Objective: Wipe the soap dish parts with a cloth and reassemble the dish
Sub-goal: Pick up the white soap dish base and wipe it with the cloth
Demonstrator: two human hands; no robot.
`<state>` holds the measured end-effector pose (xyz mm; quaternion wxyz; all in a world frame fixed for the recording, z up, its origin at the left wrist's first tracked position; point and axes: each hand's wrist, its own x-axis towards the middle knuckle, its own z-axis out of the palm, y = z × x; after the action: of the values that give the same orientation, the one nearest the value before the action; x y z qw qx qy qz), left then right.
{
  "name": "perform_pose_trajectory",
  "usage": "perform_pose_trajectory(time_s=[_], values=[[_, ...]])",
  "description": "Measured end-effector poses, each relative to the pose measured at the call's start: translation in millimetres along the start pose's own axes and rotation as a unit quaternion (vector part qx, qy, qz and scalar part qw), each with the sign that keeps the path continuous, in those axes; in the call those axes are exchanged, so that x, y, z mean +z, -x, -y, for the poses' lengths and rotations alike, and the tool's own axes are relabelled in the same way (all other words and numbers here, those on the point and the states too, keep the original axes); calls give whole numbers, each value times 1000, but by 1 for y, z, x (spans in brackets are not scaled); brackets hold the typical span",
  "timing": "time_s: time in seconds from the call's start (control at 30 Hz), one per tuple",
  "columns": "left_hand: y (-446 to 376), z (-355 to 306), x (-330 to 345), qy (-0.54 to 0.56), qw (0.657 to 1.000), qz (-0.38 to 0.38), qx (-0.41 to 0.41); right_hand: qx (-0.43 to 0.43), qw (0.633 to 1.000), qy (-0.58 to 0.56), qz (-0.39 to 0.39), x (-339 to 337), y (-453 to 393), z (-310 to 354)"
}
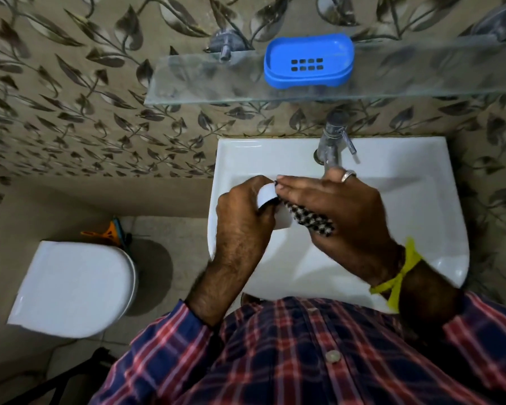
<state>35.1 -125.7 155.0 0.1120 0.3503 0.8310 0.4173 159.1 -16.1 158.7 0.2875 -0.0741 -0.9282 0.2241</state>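
- Fingers of the left hand [240, 211] curl round a white soap dish part [268, 197].
- Fingers of the right hand [333, 206] lie straight, pressing a checked cloth [310, 219] against that part.
- Well beyond the fingers, the blue dish tray [308, 61] sits on a glass shelf [205, 83].
- Wiping seems underway; reassembly is left.

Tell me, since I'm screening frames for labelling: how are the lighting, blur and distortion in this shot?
Head view: dim overall, wall and floor murky; the white sink is brightest, with mild glare on its rim. Wide-angle bending curves the glass shelf. Slight motion blur softens the left hand, right hand and checked cloth; the blue soap dish stays fairly sharp.
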Motion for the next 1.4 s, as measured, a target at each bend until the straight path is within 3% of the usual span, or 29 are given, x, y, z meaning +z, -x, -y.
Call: perform_pose_trajectory(time_s=[0.1,0.23,0.37,0.47,0.63,0.83,0.97,1.1,1.27,1.4], values=[[-5,10,-8,32,999,-32,26,-5,999,25,30,3,5,4],[3,14,-4,10,997,-51,61,24,1000,-13,-6,-1,3,-3],[0,24,-8,54,992,-89,75,40,998,3,52,3,1,11],[8,26,-9,36,989,-88,112,38,999,12,18,-6,6,7],[4,33,-1,97,986,-112,78,83,995,24,47,-3,-2,28],[10,27,2,93,988,-87,89,119,992,27,23,-12,1,22],[0,36,-7,87,982,-97,134,81,996,29,19,-7,7,27],[8,30,-5,63,981,-76,168,145,989,22,-29,-14,9,8],[7,36,-2,95,975,-86,180,71,996,24,44,-14,3,24],[7,41,-4,165,971,-87,147,105,994,23,36,-19,4,19]])
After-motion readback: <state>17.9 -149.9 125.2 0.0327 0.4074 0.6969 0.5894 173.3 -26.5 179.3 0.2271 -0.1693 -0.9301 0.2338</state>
